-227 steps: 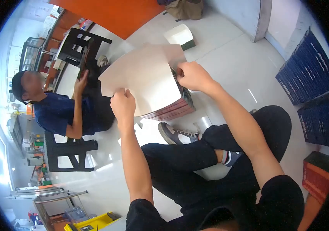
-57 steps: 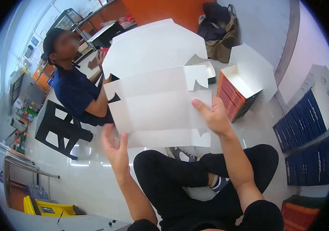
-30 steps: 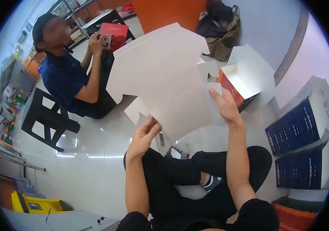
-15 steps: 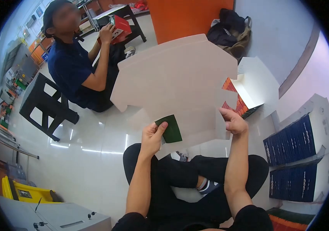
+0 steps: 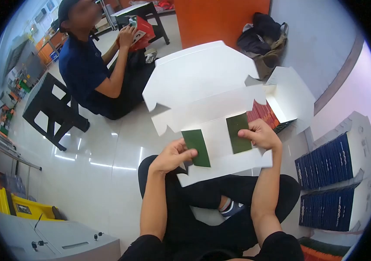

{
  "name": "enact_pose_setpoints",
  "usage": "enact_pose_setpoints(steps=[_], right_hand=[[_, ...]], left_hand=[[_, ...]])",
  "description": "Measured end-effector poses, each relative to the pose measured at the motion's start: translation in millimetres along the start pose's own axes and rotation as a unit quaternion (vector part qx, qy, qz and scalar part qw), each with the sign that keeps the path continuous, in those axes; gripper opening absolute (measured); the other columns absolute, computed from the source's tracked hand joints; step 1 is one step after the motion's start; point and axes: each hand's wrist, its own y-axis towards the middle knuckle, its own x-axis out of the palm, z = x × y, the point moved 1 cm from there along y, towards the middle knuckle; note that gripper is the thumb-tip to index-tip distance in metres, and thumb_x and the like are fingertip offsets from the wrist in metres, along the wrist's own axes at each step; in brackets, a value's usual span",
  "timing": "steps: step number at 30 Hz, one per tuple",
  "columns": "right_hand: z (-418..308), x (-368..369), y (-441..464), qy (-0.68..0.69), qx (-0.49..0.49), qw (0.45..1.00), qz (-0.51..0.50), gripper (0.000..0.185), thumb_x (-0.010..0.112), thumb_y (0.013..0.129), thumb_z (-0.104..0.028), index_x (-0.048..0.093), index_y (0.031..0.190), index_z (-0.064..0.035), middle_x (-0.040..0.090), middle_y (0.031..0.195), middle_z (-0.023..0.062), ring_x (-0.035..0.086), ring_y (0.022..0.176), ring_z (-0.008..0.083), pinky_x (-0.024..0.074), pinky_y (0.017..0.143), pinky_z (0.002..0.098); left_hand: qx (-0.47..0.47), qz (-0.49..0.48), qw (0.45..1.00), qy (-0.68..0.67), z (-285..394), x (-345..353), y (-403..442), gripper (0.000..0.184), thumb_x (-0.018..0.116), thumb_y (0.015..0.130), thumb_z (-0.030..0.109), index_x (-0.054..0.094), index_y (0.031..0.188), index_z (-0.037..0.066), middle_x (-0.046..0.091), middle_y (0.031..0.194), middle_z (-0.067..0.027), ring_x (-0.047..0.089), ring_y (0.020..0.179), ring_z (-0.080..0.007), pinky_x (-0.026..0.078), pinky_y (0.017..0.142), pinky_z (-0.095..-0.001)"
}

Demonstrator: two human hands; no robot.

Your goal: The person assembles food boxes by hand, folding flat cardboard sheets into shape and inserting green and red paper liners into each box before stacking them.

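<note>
Pale glossy floor (image 5: 111,187), orange panel (image 5: 220,21) at the back, black stool (image 5: 55,108) off to the left. We've got a flattened white carton blank (image 5: 207,71) up in front of us, above the floor and our crossed legs (image 5: 168,195), inner face toward us. Two green flaps are turned in: left flap (image 5: 195,150), right flap (image 5: 235,126). Both our hands are grasping: left hand (image 5: 172,157) pinches the left flap, thumb on the green; right hand (image 5: 261,135) does likewise on the right flap. Wide tapered panel points away from us, narrow white strip nearest our lap. Orange-sided carton stack (image 5: 263,114) stands just behind the blank's right edge, white on top. Two blue stacks (image 5: 324,167) farther right; dark bag (image 5: 274,48) against the wall. Co-worker (image 5: 81,74), seated left, holds a red box (image 5: 144,35) in both hands.
</note>
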Motion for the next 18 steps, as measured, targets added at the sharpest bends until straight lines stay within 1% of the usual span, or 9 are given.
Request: enact_pose_setpoints(steps=[5,6,9,11,13,14,15,17,18], right_hand=[[1,6,-2,0.098,-0.016,0.993,0.059,0.032,0.073,0.092,-0.028,0.072,0.085,0.0034,0.063,0.068,-0.0022,0.052,0.060,0.0043,0.0390,0.053,0.0237],[-12,6,-5,0.072,-0.002,0.997,0.041,0.030,0.070,0.095,-0.025,0.073,0.093,0.0048,0.066,0.073,-0.0009,0.055,0.069,0.0047,0.0443,0.061,0.0252],[-19,6,-4,-0.024,-0.009,0.994,0.107,0.031,0.070,0.095,-0.026,0.072,0.089,0.0043,0.059,0.067,-0.0044,0.051,0.063,0.0041,0.0402,0.056,0.0248],[-19,8,-5,-0.045,-0.012,0.989,0.137,0.032,0.070,0.094,-0.025,0.068,0.082,0.0044,0.055,0.063,-0.0043,0.047,0.061,0.0043,0.0372,0.054,0.0263],[-21,5,-6,-0.096,-0.022,0.976,0.195,0.039,0.071,0.092,-0.025,0.061,0.069,0.0047,0.046,0.056,-0.0040,0.039,0.057,0.0049,0.0313,0.050,0.0294],[-23,9,-5,-0.148,-0.039,0.969,0.193,0.042,0.071,0.092,-0.026,0.058,0.067,0.0054,0.043,0.053,0.0039,0.036,0.055,0.0095,0.0308,0.051,0.0340],[-27,14,-2,-0.240,-0.066,0.955,0.160,0.044,0.069,0.092,-0.030,0.059,0.070,0.0062,0.049,0.056,0.0148,0.043,0.052,0.0213,0.0364,0.054,0.0387],[-42,40,4,-0.268,-0.090,0.954,0.096,0.041,0.066,0.091,-0.032,0.063,0.072,0.0049,0.058,0.066,0.0217,0.054,0.060,0.0366,0.0422,0.060,0.0448],[-38,53,11,-0.285,-0.104,0.950,0.075,0.038,0.066,0.090,-0.031,0.065,0.074,0.0037,0.060,0.071,0.0223,0.057,0.067,0.0393,0.0441,0.064,0.0460]], left_hand=[[-0.045,-0.026,0.999,0.012,-2,3,6,0.028,0.069,0.094,0.016,0.067,0.115,-0.002,0.072,0.094,-0.0051,0.067,0.078,-0.0122,0.055,0.073,-0.0283],[-0.042,0.008,0.998,0.042,-3,2,8,0.028,0.069,0.094,0.015,0.067,0.116,-0.002,0.073,0.096,-0.0057,0.067,0.081,-0.0124,0.055,0.074,-0.0280],[0.005,0.078,0.996,0.041,-21,8,20,0.032,0.065,0.096,0.013,0.064,0.123,-0.005,0.073,0.103,-0.0091,0.069,0.091,-0.0140,0.056,0.083,-0.0282],[0.165,0.315,0.909,0.217,-38,7,32,0.032,0.064,0.097,0.012,0.063,0.122,-0.006,0.072,0.106,-0.0121,0.068,0.092,-0.0145,0.053,0.083,-0.0277],[0.200,0.345,0.896,0.192,-28,22,32,0.032,0.063,0.097,0.009,0.060,0.125,-0.006,0.070,0.109,-0.0139,0.068,0.095,-0.0169,0.053,0.087,-0.0300],[0.191,0.294,0.926,0.141,-26,28,30,0.033,0.063,0.096,0.008,0.060,0.126,-0.005,0.069,0.109,-0.0135,0.068,0.096,-0.0180,0.053,0.088,-0.0312],[0.182,0.237,0.950,0.092,-26,34,29,0.033,0.064,0.096,0.006,0.059,0.127,-0.004,0.069,0.110,-0.0131,0.068,0.098,-0.0192,0.053,0.090,-0.0323],[0.156,0.132,0.979,-0.005,-30,49,28,0.047,0.067,0.094,0.005,0.050,0.137,-0.001,0.060,0.125,-0.0130,0.063,0.109,-0.0209,0.052,0.093,-0.0330],[0.144,0.133,0.980,-0.043,-30,57,28,0.053,0.069,0.092,0.006,0.045,0.139,-0.001,0.057,0.126,-0.0126,0.062,0.111,-0.0211,0.052,0.093,-0.0329]])
